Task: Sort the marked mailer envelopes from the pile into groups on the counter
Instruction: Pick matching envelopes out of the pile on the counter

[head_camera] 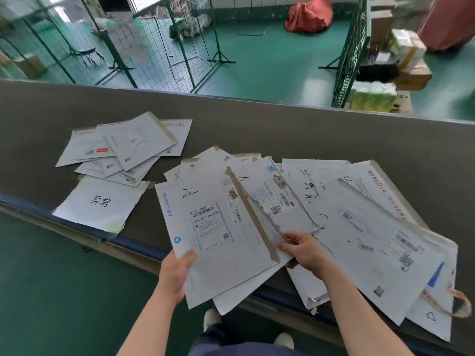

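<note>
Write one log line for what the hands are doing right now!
left hand: holds white A-marked mailer envelope | right hand: pinches its torn flap | grey counter: B-marked envelopes right

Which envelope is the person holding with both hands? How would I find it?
Look at the long grey counter, at its near edge in the middle. The envelope there is gripped by the left hand and the right hand. It alone has a handwritten A above a barcode label and blue numbers along its left edge.

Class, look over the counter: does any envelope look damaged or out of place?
Yes. The envelope marked A in the left hand has a ragged, torn-open flap, which the right hand pinches. Several envelopes at the right overhang the counter edge.
</note>
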Demonstrator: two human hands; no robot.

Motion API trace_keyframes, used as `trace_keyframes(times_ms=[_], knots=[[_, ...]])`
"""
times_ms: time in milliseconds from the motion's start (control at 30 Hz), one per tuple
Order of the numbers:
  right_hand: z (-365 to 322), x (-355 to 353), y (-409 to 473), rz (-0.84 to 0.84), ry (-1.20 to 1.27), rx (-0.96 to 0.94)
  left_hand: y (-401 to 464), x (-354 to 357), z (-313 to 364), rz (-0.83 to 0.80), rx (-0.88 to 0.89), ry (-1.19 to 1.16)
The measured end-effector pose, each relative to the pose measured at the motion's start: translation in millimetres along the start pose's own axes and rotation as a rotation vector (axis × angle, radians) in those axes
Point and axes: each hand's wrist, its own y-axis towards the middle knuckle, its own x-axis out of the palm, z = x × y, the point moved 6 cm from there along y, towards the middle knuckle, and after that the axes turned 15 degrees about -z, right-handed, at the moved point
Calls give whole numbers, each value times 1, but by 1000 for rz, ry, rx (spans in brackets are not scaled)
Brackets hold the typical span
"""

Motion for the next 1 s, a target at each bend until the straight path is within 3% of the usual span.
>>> trace_keyframes(times_ms=[133, 267, 367, 600, 1000], knots=[[-2, -7, 5, 56, -65, 36, 8, -5, 8, 3, 3, -22], [-9, -45, 9, 457, -246, 82, 22, -30, 13, 33, -11, -56], [-5, -69, 11, 608, -348, 260, 33, -51, 15, 52, -36, -41], [-6, -56, 33, 530, -686, 722, 65, -84, 27, 69, -41, 7], [-3, -39, 39, 624, -538, 876, 108, -88, 29, -47, -109, 79]])
